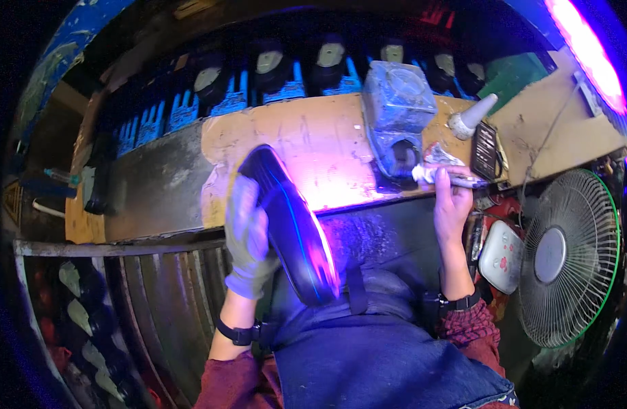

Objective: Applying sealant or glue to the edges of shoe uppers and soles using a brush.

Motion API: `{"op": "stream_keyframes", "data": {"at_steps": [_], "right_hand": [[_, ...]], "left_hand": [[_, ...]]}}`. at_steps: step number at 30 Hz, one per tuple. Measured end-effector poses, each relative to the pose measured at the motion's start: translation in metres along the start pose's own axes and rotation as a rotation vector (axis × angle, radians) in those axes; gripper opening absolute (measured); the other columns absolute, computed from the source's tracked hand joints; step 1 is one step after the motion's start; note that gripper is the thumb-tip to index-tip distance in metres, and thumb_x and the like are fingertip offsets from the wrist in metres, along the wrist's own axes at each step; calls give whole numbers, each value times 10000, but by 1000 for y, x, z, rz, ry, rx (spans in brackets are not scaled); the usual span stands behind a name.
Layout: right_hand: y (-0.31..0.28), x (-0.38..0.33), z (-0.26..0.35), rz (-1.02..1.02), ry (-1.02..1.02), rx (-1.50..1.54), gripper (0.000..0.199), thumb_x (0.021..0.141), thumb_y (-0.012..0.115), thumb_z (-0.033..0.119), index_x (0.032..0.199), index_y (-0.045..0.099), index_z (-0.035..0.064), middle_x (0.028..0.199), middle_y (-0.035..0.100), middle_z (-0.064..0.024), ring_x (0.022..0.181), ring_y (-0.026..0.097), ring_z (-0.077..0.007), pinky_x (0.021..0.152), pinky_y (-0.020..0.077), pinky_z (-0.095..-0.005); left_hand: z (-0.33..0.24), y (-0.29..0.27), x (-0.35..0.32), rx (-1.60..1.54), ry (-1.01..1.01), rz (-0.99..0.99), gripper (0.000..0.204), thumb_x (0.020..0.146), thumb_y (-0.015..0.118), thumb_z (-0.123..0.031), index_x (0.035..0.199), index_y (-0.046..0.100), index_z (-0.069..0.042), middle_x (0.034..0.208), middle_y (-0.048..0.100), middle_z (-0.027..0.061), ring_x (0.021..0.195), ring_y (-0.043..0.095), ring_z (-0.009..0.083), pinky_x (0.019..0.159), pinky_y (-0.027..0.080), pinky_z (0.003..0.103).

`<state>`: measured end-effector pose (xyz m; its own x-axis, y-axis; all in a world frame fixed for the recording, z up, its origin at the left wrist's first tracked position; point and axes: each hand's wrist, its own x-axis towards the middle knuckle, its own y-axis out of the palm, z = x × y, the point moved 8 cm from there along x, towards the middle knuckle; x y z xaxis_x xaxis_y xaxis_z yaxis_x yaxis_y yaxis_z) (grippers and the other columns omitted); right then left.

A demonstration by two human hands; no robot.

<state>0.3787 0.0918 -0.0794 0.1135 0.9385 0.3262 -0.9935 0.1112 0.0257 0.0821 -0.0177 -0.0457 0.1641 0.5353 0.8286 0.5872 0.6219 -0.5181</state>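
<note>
Gloved fingers (259,228) of the left hand (246,233) clamp the left flank of a dark shoe (294,238) at the bench (160,180) front edge. The right hand (452,201) pinches a white-tipped tool (469,182) beside a blue container (400,99); a fan (550,255) stands near the bench's right corner. Lengthwise, the shoe slants from bench toward lap (392,290).

Head-worn fisheye — wide, close, facing down

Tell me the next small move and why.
Probably bring the white-tipped tool from the blue container toward the dark shoe sole: the right hand holds the tool at the container's opening, while the gloved left hand holds the sole apart from it.
</note>
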Motion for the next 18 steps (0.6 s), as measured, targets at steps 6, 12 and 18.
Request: {"op": "stream_keyframes", "data": {"at_steps": [6, 12, 18], "right_hand": [[126, 7, 6, 298, 109, 276, 91, 921, 542, 96, 920, 493, 20, 843, 617, -107, 649, 607, -139, 558, 493, -253], [178, 1, 1, 443, 317, 68, 156, 900, 587, 165, 867, 509, 34, 717, 616, -58, 591, 593, -124, 537, 470, -264], [193, 27, -7, 345, 119, -314, 280, 861, 606, 264, 808, 519, 3, 672, 615, -126, 616, 642, -187, 565, 485, -298]], "left_hand": [[5, -3, -54, -140, -294, 190, 510, 855, 467, -384, 1153, 519, 26, 1159, 506, 254, 1049, 486, 460, 907, 386, 534], [-1, -7, -59, -141, -247, 193, 502, 804, 495, -383, 1117, 533, 8, 1084, 523, 231, 950, 517, 420, 872, 396, 530], [1, -7, -62, -122, -213, 221, 509, 747, 532, -412, 1039, 565, 4, 1020, 544, 215, 923, 534, 388, 855, 404, 527]]}}
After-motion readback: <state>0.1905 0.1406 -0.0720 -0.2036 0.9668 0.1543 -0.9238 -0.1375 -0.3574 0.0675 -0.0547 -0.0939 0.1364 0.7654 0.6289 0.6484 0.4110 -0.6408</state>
